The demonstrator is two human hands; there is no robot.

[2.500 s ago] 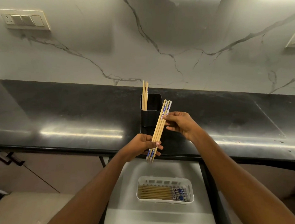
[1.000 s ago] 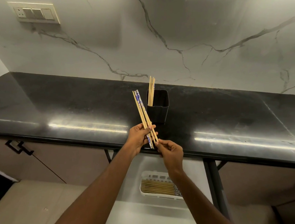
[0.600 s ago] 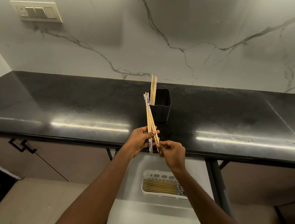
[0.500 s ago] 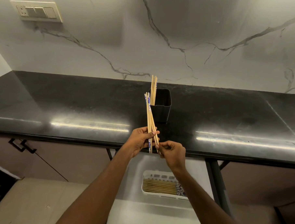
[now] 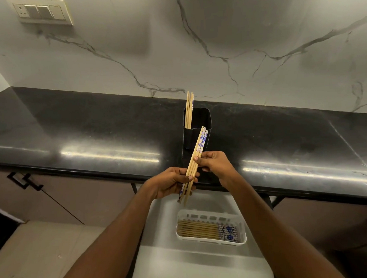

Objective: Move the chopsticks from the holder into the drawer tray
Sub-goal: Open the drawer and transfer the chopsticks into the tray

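– Four or so chopsticks [image 5: 200,142], gripped low by the left hand [image 5: 169,182] and higher by the right hand [image 5: 216,163]. The right has climbed from the bottom end, tipping them rightward.
– Meaning?
– Evening them up, I'd judge, before the tray [image 5: 243,235]. More wait in the holder [image 5: 192,138] on the black surface [image 5: 94,130]; marble wall [image 5: 132,46] behind, switch plate [image 5: 43,12] upper left.
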